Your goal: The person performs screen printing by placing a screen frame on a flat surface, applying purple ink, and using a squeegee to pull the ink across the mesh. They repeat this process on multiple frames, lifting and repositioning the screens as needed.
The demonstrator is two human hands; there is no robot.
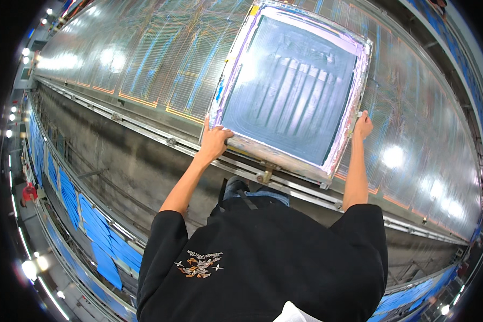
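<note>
A black T-shirt (284, 252) fills the lower middle, nearest the camera, with a small stitched design (200, 264) on its chest. Beyond it, both bare forearms reach out to a large rectangular frame (273, 154). The left hand (216, 141) pinches the frame's near left corner, its thumb lying over the top of the bar. The right hand (363, 126) grips the right side bar partway up from the near corner; some of its fingers are hidden.

The frame holds a grey-blue sheet (300, 91) with long darker stripes, and its bars are smeared with pale paint. It is over a long, shiny table (161, 75), set at a slant, with its near end above the metal rail (145, 129) along the table's edge. Whether it rests flat there, I cannot tell. Blue sheets (99, 231) lie at the lower left, well apart.
</note>
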